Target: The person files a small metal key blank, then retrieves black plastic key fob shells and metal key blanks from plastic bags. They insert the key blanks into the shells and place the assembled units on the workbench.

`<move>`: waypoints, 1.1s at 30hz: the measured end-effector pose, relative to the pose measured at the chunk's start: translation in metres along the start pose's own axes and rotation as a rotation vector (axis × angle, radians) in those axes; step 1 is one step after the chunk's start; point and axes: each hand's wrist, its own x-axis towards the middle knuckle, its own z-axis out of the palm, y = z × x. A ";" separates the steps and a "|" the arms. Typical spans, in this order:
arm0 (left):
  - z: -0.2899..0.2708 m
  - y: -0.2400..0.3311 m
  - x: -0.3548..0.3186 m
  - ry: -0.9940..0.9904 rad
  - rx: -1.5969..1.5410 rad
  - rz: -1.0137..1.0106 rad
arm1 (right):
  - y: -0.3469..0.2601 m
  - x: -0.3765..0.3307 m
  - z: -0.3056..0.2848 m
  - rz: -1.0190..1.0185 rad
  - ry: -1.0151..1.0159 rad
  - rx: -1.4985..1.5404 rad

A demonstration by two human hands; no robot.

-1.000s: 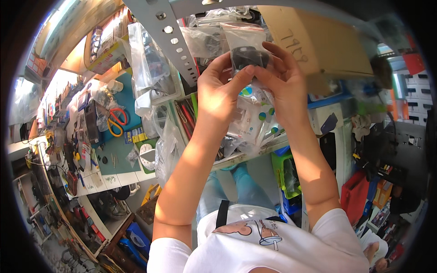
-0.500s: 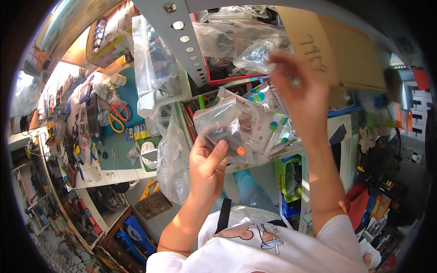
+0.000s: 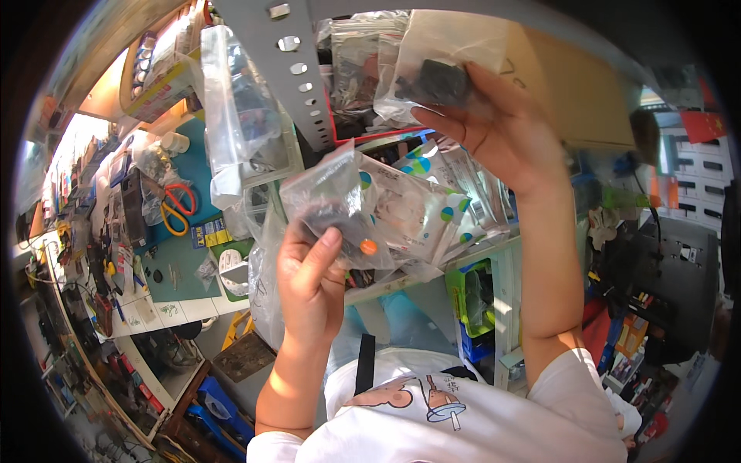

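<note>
A grey perforated metal shelf upright (image 3: 297,69) runs up the middle of the view, with a brown cardboard box (image 3: 575,92) to its right and clear bags of small parts hanging or stacked all around it. Off to the left lies a crowded workbench with a teal cutting mat (image 3: 181,262), on which red-handled scissors (image 3: 179,204) rest among hand tools. To the right stand dark equipment and small drawer cabinets (image 3: 687,166).

The left hand (image 3: 312,285) is raised in front of the shelf, its thumb pressed against the fingers on a bundle of clear plastic bags (image 3: 370,212); one bag shows a dark round part, an orange dot and coloured spots on white card.

The right hand (image 3: 502,127) is higher, up at the shelf, fingers curled and pinching a small clear bag with a black component (image 3: 436,77) inside.

As far as the view shows, the sorting seems midway: one bag is separated from the bundle and held apart at shelf height, while several bags remain gathered in the left hand and neither has been set down.
</note>
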 end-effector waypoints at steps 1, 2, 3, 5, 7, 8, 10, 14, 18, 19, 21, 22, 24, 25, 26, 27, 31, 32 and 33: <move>0.004 -0.001 0.001 -0.001 -0.003 0.011 | -0.002 -0.009 0.001 -0.008 -0.012 0.055; 0.008 -0.001 0.003 -0.001 0.003 0.022 | -0.003 -0.014 0.003 0.003 -0.010 0.052; 0.014 -0.002 0.005 -0.001 0.010 0.034 | -0.004 -0.019 0.006 -0.003 0.015 0.067; 0.022 -0.003 0.008 -0.015 0.014 0.036 | -0.004 -0.026 0.013 -0.014 0.063 0.099; 0.028 -0.003 0.012 -0.042 0.009 0.016 | -0.004 -0.033 0.014 -0.063 0.101 0.068; 0.029 -0.003 0.013 -0.054 0.029 0.012 | -0.002 -0.035 0.016 -0.084 0.114 0.055; 0.026 -0.010 0.015 -0.113 0.078 0.050 | 0.007 -0.051 0.016 -0.046 0.058 -0.099; 0.026 -0.028 0.010 -0.139 0.301 0.246 | 0.050 -0.093 0.028 0.166 0.142 -0.306; 0.022 -0.025 -0.025 -0.212 0.463 0.204 | 0.091 -0.113 0.034 0.059 0.156 -0.638; 0.014 -0.024 -0.030 -0.122 0.404 0.142 | 0.089 -0.113 0.034 0.080 0.087 -0.782; -0.007 -0.022 -0.035 0.072 0.282 0.032 | 0.064 -0.097 0.054 0.213 -0.006 -0.735; -0.010 -0.022 -0.035 0.132 0.211 0.056 | 0.056 -0.089 0.050 0.115 -0.045 -0.889; -0.017 -0.017 -0.036 0.150 0.132 0.066 | 0.047 -0.056 0.034 -0.323 0.015 -1.273; -0.019 -0.016 -0.036 0.161 0.094 0.072 | 0.045 -0.031 0.021 -0.671 0.128 -1.473; -0.024 -0.018 -0.039 0.139 0.057 0.069 | 0.042 -0.007 0.013 -0.758 0.187 -1.693; -0.025 -0.018 -0.039 0.108 0.059 0.056 | 0.039 0.011 -0.001 -0.782 0.227 -1.853; -0.037 -0.020 -0.042 -0.009 0.050 0.047 | 0.034 0.046 -0.046 -0.586 0.285 -1.906; -0.038 -0.019 -0.042 0.003 0.036 0.047 | 0.017 0.046 -0.032 -0.413 0.283 -1.627; -0.035 -0.018 -0.041 0.006 0.020 0.039 | 0.000 0.043 -0.018 -0.248 0.290 -1.350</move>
